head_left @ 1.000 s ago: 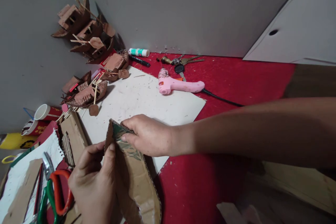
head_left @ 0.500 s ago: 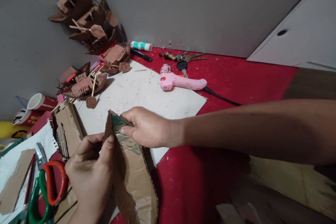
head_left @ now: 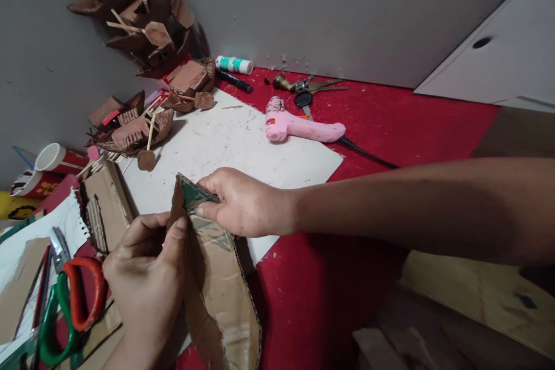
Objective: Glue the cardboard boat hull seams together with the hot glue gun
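Observation:
Both hands grip a long brown cardboard piece [head_left: 229, 295] with curved, corrugated edges and a dark green printed patch near its pointed far end. My left hand [head_left: 150, 269] pinches the left panel between thumb and fingers close to that tip. On the other side, my right hand [head_left: 243, 202] holds the right panel, its thumb on the inner face and its fingers behind, hidden. The two panels meet at the tip and spread apart toward me. Beyond my right hand lies a pink hot glue gun [head_left: 303, 127] on a white sheet [head_left: 208, 144].
Scissors [head_left: 71, 306] with red and green handles lie at the left, near cardboard strips [head_left: 106, 196]. Several brown cardboard model boats [head_left: 139, 130] stand along the wall. Paper cups [head_left: 54, 162] are at far left. A glue stick [head_left: 234, 65], a black marker [head_left: 236, 82] and keys [head_left: 310, 87] lie behind.
The view has shifted slightly, so the surroundings appear a little displaced. Both hands keep the same hold on the cardboard piece, which has hardly moved.

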A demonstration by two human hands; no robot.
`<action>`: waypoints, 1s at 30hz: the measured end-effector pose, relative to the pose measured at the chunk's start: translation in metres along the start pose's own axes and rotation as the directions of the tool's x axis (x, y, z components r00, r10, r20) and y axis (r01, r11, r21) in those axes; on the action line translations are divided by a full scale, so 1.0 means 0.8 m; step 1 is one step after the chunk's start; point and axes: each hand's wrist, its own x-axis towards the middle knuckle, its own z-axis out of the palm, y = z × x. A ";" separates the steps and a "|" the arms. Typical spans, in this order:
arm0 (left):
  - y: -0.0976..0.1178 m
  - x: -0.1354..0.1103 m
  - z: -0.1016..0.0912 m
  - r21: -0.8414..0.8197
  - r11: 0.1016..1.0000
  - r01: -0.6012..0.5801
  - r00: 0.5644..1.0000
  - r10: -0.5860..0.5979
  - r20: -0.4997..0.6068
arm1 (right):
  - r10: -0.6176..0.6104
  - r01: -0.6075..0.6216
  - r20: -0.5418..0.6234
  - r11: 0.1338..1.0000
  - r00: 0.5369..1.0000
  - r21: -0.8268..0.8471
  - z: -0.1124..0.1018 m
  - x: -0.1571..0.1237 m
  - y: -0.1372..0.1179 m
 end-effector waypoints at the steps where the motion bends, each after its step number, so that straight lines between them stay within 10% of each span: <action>1: -0.001 0.001 0.000 -0.006 1.000 -0.002 1.000 0.002 0.002 | -0.002 0.002 0.000 1.000 1.000 0.004 0.001 0.001 0.001; 21: -0.006 -0.002 -0.005 -0.133 0.983 -0.128 0.991 0.131 0.014 | -0.069 0.070 0.059 0.997 0.996 -0.022 0.006 0.015 -0.019; 30: 0.023 -0.016 -0.027 -0.059 0.998 -0.034 0.995 0.039 0.088 | -0.035 0.027 0.284 0.999 0.958 0.029 -0.009 0.006 -0.027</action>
